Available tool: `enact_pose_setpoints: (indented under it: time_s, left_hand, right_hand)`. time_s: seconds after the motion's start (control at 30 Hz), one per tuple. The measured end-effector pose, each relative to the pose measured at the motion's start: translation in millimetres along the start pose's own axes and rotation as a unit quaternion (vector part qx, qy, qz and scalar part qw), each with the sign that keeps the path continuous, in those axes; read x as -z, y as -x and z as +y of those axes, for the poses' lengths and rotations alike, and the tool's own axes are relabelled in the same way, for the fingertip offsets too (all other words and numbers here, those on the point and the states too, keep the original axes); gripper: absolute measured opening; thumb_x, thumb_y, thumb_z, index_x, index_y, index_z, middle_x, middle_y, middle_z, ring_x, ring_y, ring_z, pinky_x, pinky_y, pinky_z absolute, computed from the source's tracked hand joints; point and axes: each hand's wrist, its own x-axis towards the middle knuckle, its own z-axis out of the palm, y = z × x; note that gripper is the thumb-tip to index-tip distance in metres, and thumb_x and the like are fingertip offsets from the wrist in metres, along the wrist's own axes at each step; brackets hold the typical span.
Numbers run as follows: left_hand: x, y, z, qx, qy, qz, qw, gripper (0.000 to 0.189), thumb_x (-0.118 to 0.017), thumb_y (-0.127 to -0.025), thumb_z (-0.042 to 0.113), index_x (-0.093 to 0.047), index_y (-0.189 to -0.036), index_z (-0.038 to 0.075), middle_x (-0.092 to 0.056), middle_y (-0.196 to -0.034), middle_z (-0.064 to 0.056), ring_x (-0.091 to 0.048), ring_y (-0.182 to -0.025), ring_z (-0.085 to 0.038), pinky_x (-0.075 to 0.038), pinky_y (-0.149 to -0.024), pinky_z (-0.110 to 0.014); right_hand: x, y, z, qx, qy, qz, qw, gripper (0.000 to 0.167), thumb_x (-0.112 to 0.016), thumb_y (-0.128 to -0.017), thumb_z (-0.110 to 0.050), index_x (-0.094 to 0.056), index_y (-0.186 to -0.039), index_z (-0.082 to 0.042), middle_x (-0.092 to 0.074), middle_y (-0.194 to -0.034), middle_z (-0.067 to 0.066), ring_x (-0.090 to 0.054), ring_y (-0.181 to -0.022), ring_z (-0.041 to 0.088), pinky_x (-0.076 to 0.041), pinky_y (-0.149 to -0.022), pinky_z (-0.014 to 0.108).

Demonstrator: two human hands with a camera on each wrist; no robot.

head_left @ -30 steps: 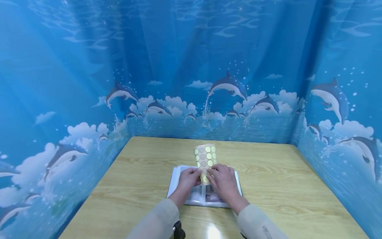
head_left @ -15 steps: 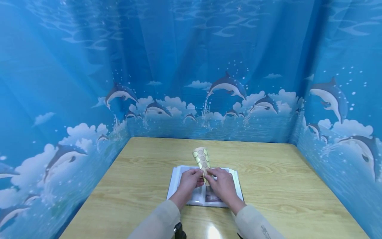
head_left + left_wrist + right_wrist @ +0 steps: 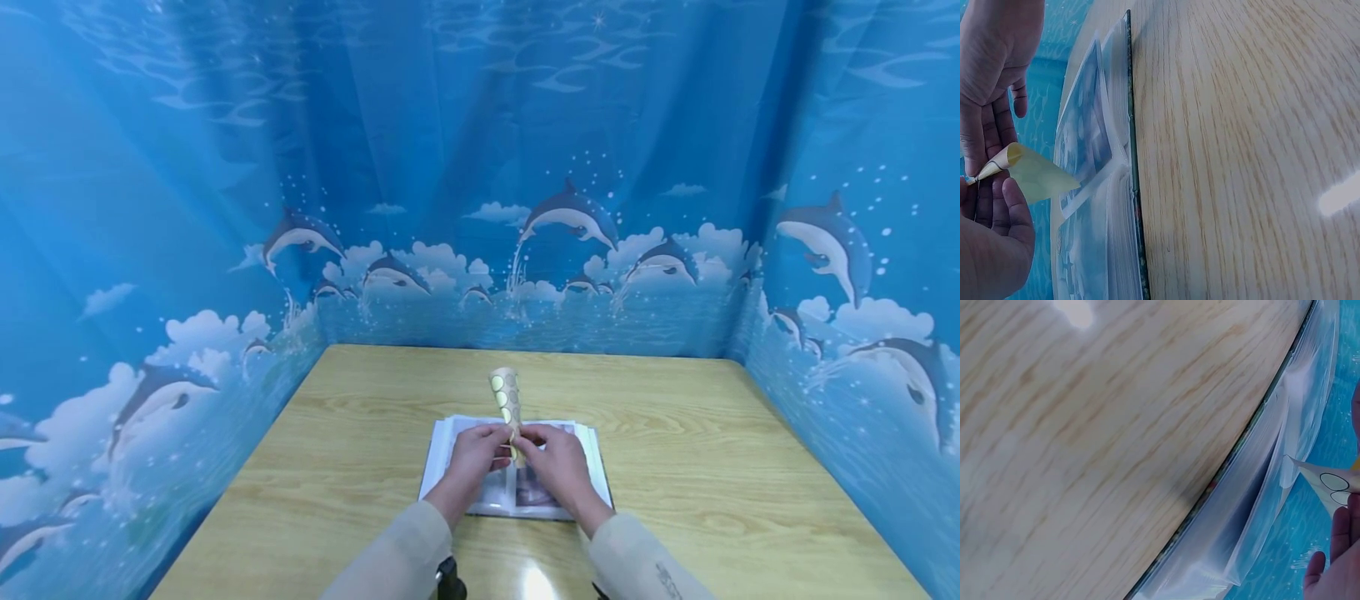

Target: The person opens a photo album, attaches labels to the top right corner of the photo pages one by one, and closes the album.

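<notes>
A sheet of round yellow stickers (image 3: 506, 398), several spots on it bare, stands curled into a narrow tube over the open photo album (image 3: 438, 467). My left hand (image 3: 474, 454) pinches the tube's lower part from the left. From the other side my right hand (image 3: 558, 462) pinches it too, the fingertips of both hands nearly meeting. In the left wrist view the sheet's pale end (image 3: 1041, 178) flares out below the fingers like a cone. The right wrist view catches only a corner of the sheet (image 3: 1325, 484), with sticker outlines on it.
Clear sleeves with photos (image 3: 1085, 125) fill the album, and some pages lift off the stack. It lies on a wood-grain table (image 3: 735, 467). Blue dolphin-print curtains (image 3: 450, 167) surround the table on three sides.
The sticker sheet was wide and only slightly curved; it has been rolled into a much narrower tube. The hands have drawn a little closer together.
</notes>
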Motion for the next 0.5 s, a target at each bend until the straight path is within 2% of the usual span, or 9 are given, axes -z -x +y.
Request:
enact_pose_setpoints:
  time_s: [0.3,0.5]
  left_hand:
    - [-1.0,-0.4,0.8,-0.003,-0.021,-0.002,0.9998,0.027,-0.068,-0.093,0.015,-0.070,-0.106,-0.008,-0.070,-0.088,-0.006,-0.065,-0.075,-0.017,-0.060,-0.069,-0.030]
    - [-1.1,0.4,0.6,-0.009,-0.028,-0.016,0.9994,0.024,-0.067,-0.093,0.015,-0.071,-0.103,-0.007,-0.070,-0.089,-0.006,-0.066,-0.076,-0.016,-0.060,-0.073,-0.035]
  right_hand:
    - [-1.5,0.5,2.1,-0.015,-0.013,0.000,0.9998,0.018,-0.074,-0.088,-0.022,-0.078,-0.103,-0.012,-0.073,-0.085,-0.003,-0.065,-0.080,0.014,-0.053,-0.073,0.035]
    - [-1.8,1.7,0.9,-0.012,-0.007,0.015,0.9998,0.015,-0.073,-0.089,-0.019,-0.079,-0.102,-0.013,-0.072,-0.082,-0.003,-0.064,-0.077,0.013,-0.051,-0.070,0.034]
